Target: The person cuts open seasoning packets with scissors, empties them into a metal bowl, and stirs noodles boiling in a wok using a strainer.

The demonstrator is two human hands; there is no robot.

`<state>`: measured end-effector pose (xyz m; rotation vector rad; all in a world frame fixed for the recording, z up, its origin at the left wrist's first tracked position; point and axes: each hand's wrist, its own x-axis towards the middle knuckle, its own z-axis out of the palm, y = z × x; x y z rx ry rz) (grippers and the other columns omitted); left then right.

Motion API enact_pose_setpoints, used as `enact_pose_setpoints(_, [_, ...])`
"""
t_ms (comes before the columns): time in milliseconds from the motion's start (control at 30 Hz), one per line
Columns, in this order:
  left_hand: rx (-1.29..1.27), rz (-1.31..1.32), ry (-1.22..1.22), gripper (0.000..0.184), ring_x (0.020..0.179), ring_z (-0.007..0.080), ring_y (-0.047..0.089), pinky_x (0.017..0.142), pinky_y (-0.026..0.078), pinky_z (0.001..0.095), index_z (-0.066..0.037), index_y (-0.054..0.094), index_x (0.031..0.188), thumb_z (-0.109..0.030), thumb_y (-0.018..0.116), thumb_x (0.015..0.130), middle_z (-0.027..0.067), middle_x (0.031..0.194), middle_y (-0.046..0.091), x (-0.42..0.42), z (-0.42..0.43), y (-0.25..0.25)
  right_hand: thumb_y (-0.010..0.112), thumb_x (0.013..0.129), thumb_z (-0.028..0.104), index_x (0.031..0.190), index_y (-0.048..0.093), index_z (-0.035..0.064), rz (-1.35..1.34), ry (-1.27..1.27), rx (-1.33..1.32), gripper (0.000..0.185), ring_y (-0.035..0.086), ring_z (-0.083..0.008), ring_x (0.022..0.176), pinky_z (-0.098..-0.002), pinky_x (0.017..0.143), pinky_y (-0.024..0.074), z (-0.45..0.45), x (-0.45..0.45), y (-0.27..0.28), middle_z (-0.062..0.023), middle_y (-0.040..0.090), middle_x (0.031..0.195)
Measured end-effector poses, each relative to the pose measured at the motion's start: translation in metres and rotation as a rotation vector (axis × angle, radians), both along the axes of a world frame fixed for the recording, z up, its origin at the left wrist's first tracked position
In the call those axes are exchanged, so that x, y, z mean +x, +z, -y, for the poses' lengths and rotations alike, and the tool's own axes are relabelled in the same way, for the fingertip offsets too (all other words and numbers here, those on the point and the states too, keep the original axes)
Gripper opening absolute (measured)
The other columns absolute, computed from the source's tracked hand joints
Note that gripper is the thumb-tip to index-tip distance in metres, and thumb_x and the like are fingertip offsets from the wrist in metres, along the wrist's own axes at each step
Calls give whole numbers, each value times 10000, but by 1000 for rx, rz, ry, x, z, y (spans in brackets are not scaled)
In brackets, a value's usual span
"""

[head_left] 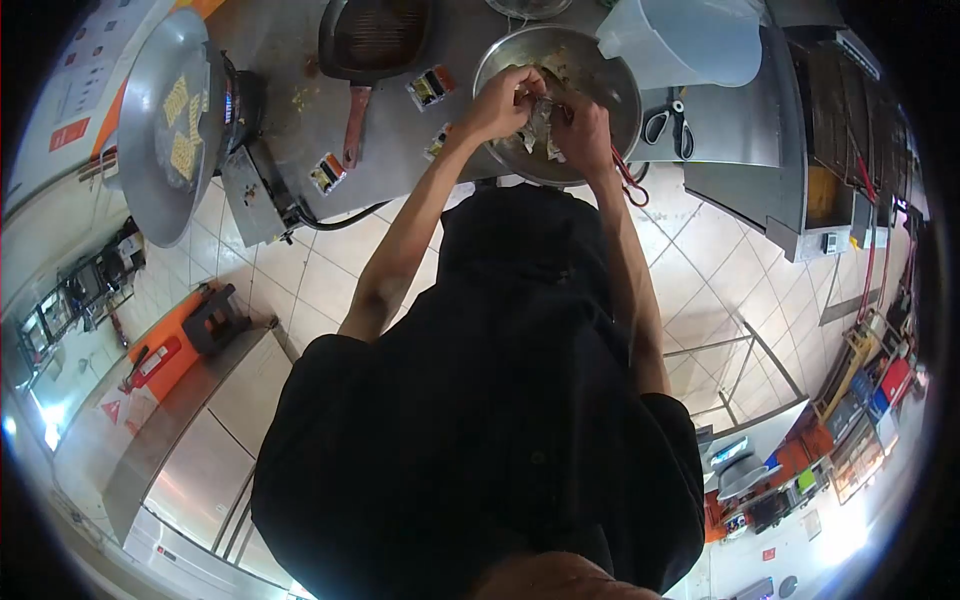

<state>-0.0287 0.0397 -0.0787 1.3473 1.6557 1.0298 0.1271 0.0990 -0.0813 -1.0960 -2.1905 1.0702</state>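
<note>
Silvery packet (538, 128), crumpled, held between two bare hands over a wide stainless-steel mixing bowl (624, 92). Some pale scraps and brownish bits lie inside the bowl; we cannot name them.

Step in hand, by our reading: working the packet's wrapping loose or emptying it over the bowl. Next move, we judge, calls for a firm pinch on both sides and the packet's mouth turned down inside the rim, so that no torn wrapping drops in.

Left hand (503, 105): thumb and forefinger curl toward each other, tips closed on the packet's upper left part. Right hand (583, 130): fingers bent and drawn together on the packet's right side; the knuckles cover the tips, so we cannot tell how hard they press. Little space separates the two hands.

Around the bowl: translucent plastic tub (690, 45) against its upper right; black-handled scissors (670, 128) just to the right; a red-handled tool (628, 180) at the lower right rim, type unclear to us. Left of the bowl, three small printed sachets (431, 88) lie spread on the steel counter (285, 130), with a square grill pan (376, 40) above them, its wooden handle toward us. Farther left, a large wok (150, 105) carries dried noodle cakes (183, 157).
</note>
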Motion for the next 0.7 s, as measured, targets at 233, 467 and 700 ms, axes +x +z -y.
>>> enact_pose_setpoints(233, [89,-195,2,188,885,176,626,745,462,303,-55,589,927,52,546,779,62,937,625,-2,-4,-17,589,703,10,831,680,-19,15,-4,-41,159,659,-376,692,-390,611,501,11,-1,4,-240,628,717])
enact_pose_setpoints(467, [162,-112,-44,255,841,208,604,716,464,305,-41,593,941,104,530,741,96,909,588,9,-2,-16,591,702,0,877,693,-28,-12,-49,-15,205,674,-353,678,-375,609,504,12,-3,1,-237,631,704])
enact_pose_setpoints(700, [159,-113,48,305,950,241,593,807,479,357,-42,567,1016,90,571,742,102,987,597,3,3,-34,707,724,100,1049,664,18,-50,41,-186,338,675,-327,824,-385,709,507,19,-2,14,-188,676,913])
